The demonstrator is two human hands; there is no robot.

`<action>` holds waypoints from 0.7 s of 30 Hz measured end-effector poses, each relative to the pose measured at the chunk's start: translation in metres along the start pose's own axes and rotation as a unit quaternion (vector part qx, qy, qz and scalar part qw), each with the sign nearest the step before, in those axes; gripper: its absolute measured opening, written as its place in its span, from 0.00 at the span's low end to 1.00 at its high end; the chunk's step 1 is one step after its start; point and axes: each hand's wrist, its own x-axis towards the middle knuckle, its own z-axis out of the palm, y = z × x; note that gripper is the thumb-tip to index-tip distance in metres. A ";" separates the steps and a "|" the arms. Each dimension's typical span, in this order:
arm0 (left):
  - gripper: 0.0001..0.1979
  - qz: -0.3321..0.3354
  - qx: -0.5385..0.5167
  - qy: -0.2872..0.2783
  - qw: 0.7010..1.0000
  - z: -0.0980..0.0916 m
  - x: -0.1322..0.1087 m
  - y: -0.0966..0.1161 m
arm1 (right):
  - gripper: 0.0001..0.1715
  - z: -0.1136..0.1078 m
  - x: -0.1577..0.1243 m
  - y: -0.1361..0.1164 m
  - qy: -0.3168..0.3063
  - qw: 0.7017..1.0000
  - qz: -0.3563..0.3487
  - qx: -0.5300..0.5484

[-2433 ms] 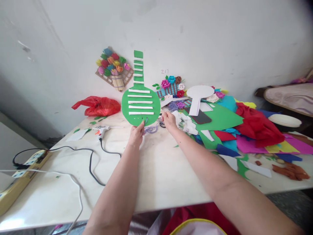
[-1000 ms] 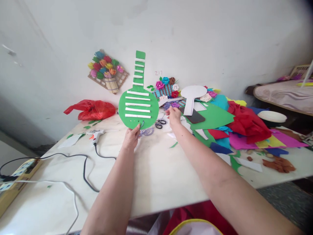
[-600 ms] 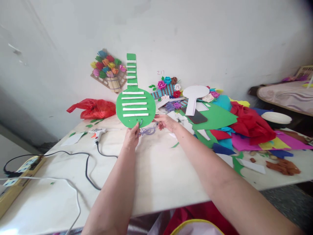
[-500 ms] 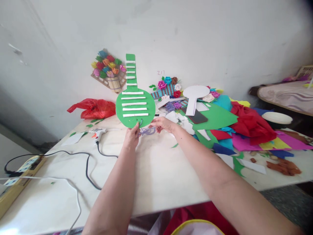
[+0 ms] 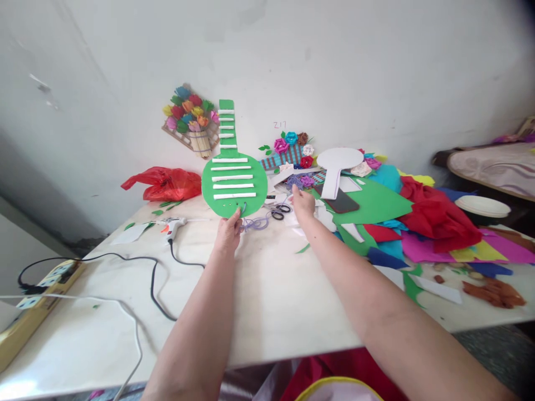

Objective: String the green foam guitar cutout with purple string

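Observation:
A green guitar-shaped cutout point(image 5: 261, 186) with white strips across its neck and round body stands upright over the table. My left hand point(image 5: 229, 228) grips its bottom edge, thumb on the front, beside a row of small holes. Purple yarn point(image 5: 256, 224) passes through one hole and lies in loose loops below. To the right, my right hand point(image 5: 304, 205) is closed, and a strand of the yarn runs up to its fingers; the fingertips are partly hidden. Black-handled scissors point(image 5: 281, 211) lie just left of that hand. Behind it sits a purple yarn bundle point(image 5: 295, 181).
A glue gun point(image 5: 174, 227) with a black cord lies on the left, near a power strip point(image 5: 50, 292) and a red plastic bag point(image 5: 173, 185). At right are a white paddle-shaped cutout point(image 5: 339, 160), a dark phone point(image 5: 338, 199), coloured paper point(image 5: 438, 214) and white bowls point(image 5: 482, 206).
My right hand has moved from the cutout's lower edge to the right, and the scissors now show. My left hand still holds the cutout; the whole view has shifted slightly.

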 end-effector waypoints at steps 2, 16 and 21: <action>0.16 0.011 0.019 -0.001 1.000 0.002 0.000 0.000 | 0.11 0.001 -0.003 -0.006 0.050 0.992 -0.093 -0.062; 0.15 0.069 0.152 0.005 0.986 0.005 0.003 -0.006 | 0.12 0.034 -0.056 -0.051 -0.275 0.941 -0.170 0.099; 0.15 0.068 0.161 0.002 0.985 0.008 0.001 -0.008 | 0.13 0.035 -0.055 -0.051 -0.233 0.949 -0.201 0.069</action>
